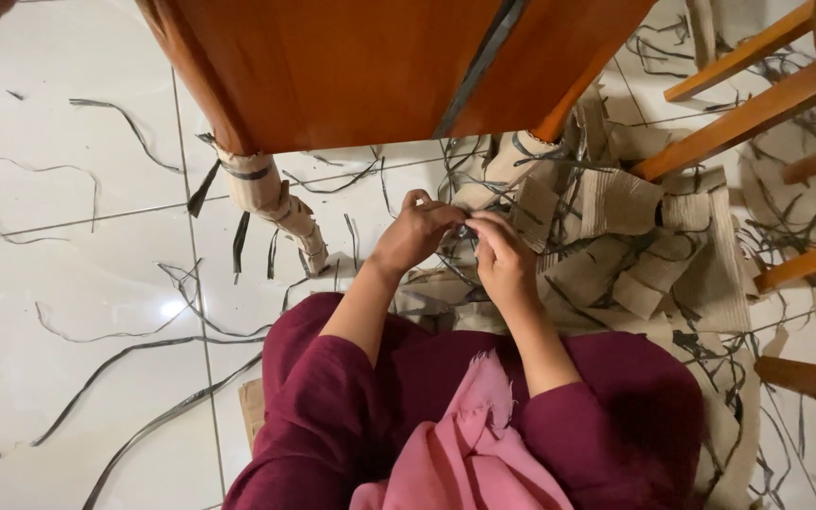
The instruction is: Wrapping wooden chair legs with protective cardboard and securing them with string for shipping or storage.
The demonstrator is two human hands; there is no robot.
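Both hands meet at the centre of the view. The left hand (pixel 415 234) and right hand (pixel 501 257) are closed in a pinch on a thin dark strip (pixel 466 229) between their fingertips, just below the table (pixel 380 66) edge. Whether the strip is one piece or two cannot be told.

At 1 o'clock from the grip stands a table leg (pixel 531 184) in corrugated cardboard, crossed by dark strips; by the look of it this wrapping is only partly loosened. At 9 o'clock, well apart from the hands, a second leg (pixel 276 203) keeps its cardboard sleeve, bound near the top by a dark band (pixel 246 173).

At 3 o'clock a heap of cardboard pieces (pixel 654 255) lies on the floor (pixel 68 283), tangled with strips. From 7 to 10 o'clock, long loose strips (pixel 144 354) lie scattered over the white tiles. At 2 o'clock the rungs of a wooden chair (pixel 757 104) cross the corner, with more strips beneath.

Judged from this layout, much wrapping is already off and on the floor; the leg at 9 o'clock remains fully sleeved, and the leg at 1 o'clock is in hand. Maroon sleeves (pixel 332 416) and a pink cloth (pixel 469 444) fill the 6 o'clock edge.
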